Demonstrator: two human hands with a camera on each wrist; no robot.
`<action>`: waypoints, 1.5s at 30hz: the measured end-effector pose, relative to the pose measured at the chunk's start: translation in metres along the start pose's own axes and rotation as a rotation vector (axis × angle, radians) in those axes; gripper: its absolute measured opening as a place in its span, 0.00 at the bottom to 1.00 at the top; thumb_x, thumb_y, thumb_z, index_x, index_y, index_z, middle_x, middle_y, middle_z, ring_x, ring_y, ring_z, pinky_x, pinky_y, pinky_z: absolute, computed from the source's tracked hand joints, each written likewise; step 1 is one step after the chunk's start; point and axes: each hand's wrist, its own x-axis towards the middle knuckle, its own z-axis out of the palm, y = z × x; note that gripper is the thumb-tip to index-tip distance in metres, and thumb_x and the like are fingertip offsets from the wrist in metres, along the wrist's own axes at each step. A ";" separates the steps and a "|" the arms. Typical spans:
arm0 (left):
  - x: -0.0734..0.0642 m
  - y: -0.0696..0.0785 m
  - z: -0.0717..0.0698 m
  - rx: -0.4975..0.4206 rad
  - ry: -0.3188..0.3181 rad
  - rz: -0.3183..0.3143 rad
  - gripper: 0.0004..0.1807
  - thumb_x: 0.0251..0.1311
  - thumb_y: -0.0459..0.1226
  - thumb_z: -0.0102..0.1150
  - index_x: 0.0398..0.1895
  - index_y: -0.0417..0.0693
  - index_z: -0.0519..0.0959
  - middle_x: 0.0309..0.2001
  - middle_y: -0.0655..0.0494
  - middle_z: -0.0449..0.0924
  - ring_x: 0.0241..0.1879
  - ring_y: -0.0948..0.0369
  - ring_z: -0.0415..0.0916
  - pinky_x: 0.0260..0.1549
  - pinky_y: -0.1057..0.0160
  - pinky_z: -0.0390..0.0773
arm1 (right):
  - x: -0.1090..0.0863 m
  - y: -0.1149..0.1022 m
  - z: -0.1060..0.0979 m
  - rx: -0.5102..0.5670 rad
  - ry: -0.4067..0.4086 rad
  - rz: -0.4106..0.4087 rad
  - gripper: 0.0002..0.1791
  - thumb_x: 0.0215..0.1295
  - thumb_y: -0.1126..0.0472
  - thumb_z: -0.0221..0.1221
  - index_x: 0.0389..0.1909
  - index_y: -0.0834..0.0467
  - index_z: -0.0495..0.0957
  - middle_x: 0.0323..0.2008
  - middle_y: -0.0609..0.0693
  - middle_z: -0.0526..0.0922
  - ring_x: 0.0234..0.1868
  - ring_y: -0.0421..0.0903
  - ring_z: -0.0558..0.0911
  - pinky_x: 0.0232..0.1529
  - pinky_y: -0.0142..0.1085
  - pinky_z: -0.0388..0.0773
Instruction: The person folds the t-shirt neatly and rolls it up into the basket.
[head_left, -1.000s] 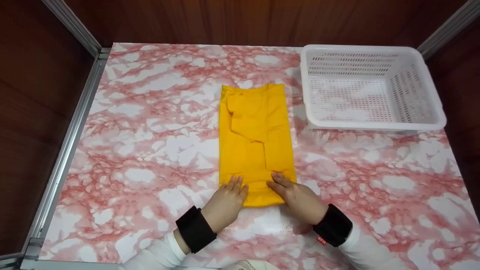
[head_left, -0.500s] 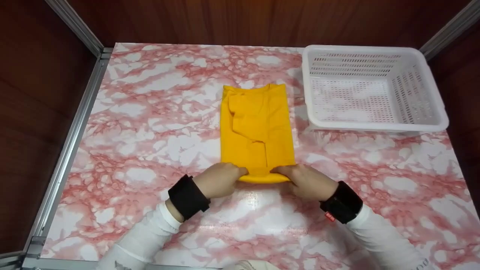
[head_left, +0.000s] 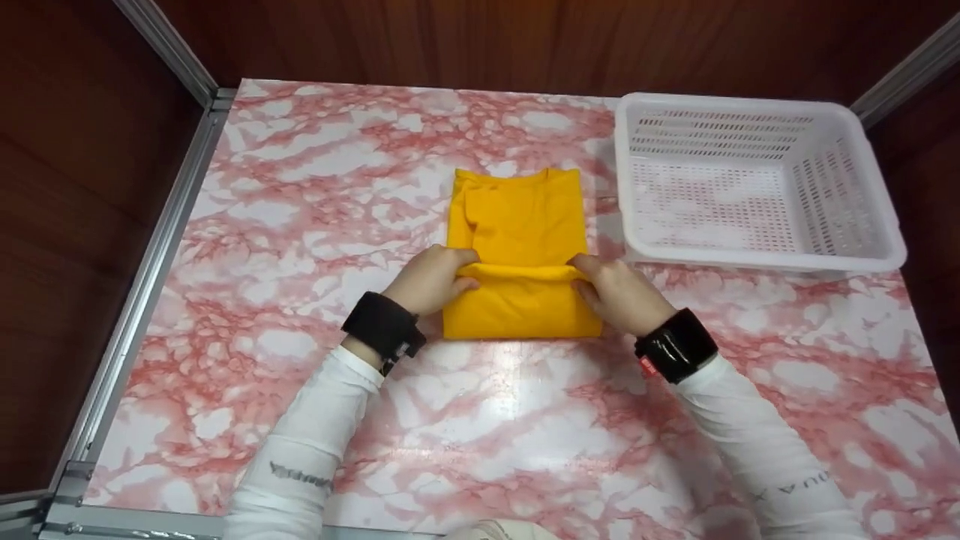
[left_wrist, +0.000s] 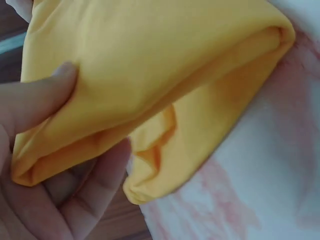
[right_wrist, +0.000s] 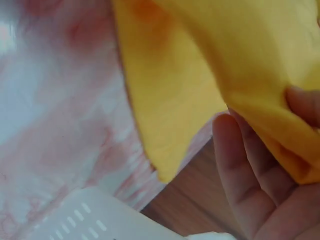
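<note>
A yellow garment (head_left: 525, 225), folded into a narrow rectangle, lies in the middle of the table, its near part lifted and turned over toward the far end. My left hand (head_left: 431, 279) grips the left end of the raised fold. On the right end, my right hand (head_left: 621, 294) pinches the same fold. In the left wrist view, the thumb lies on top of the yellow cloth (left_wrist: 150, 55) with fingers beneath it. The right wrist view has the raised cloth (right_wrist: 260, 65) between thumb and fingers, apart from the layer underneath.
A white perforated plastic basket (head_left: 765, 259) stands at the back right, near the garment. The tabletop (head_left: 315, 180) has a red and white marbled pattern. Dark wood panels (head_left: 495, 45) and metal rails (head_left: 150, 262) bound the work area.
Both hands went from lying flat on the garment's near end to gripping it, then moved away from the body, folding that end up and over toward the far end.
</note>
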 end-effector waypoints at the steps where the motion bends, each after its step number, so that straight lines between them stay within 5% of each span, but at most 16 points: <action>1: 0.003 -0.003 0.001 -0.007 0.014 -0.018 0.16 0.60 0.41 0.61 0.48 0.43 0.79 0.41 0.50 0.82 0.40 0.53 0.77 0.44 0.56 0.75 | 0.003 0.003 0.002 -0.001 0.004 0.013 0.10 0.63 0.66 0.58 0.45 0.63 0.76 0.34 0.59 0.83 0.26 0.51 0.78 0.27 0.41 0.78; 17: 0.037 -0.032 0.032 -0.028 0.118 -0.146 0.19 0.55 0.38 0.65 0.49 0.41 0.78 0.46 0.45 0.81 0.47 0.50 0.76 0.51 0.55 0.72 | 0.037 0.028 0.033 -0.095 -0.015 0.175 0.15 0.60 0.63 0.61 0.46 0.64 0.75 0.40 0.63 0.80 0.38 0.61 0.80 0.39 0.52 0.78; 27: 0.032 -0.034 0.043 0.145 0.274 -0.225 0.23 0.51 0.46 0.68 0.49 0.48 0.77 0.47 0.47 0.73 0.50 0.48 0.71 0.46 0.51 0.71 | 0.037 0.034 0.049 -0.181 0.107 0.030 0.23 0.62 0.63 0.60 0.58 0.61 0.71 0.61 0.66 0.67 0.60 0.65 0.66 0.61 0.55 0.64; 34: 0.017 -0.022 0.056 0.329 0.323 -0.225 0.33 0.60 0.40 0.58 0.67 0.39 0.61 0.58 0.41 0.69 0.57 0.47 0.66 0.51 0.51 0.68 | 0.020 0.024 0.052 -0.229 0.083 -0.003 0.25 0.70 0.62 0.49 0.67 0.61 0.63 0.69 0.63 0.58 0.69 0.63 0.57 0.61 0.57 0.64; 38: 0.005 -0.015 0.064 0.355 0.270 -0.147 0.35 0.65 0.40 0.52 0.71 0.36 0.52 0.68 0.38 0.58 0.69 0.46 0.54 0.64 0.49 0.59 | 0.006 0.017 0.055 -0.220 0.056 -0.058 0.27 0.66 0.68 0.49 0.67 0.66 0.61 0.69 0.66 0.56 0.70 0.64 0.54 0.64 0.55 0.60; 45: -0.017 -0.004 0.072 0.304 0.034 0.030 0.42 0.65 0.52 0.51 0.73 0.40 0.49 0.73 0.39 0.44 0.74 0.48 0.37 0.70 0.50 0.42 | -0.014 0.009 0.058 -0.209 0.025 -0.106 0.30 0.67 0.61 0.52 0.67 0.69 0.59 0.68 0.67 0.58 0.70 0.62 0.56 0.67 0.53 0.57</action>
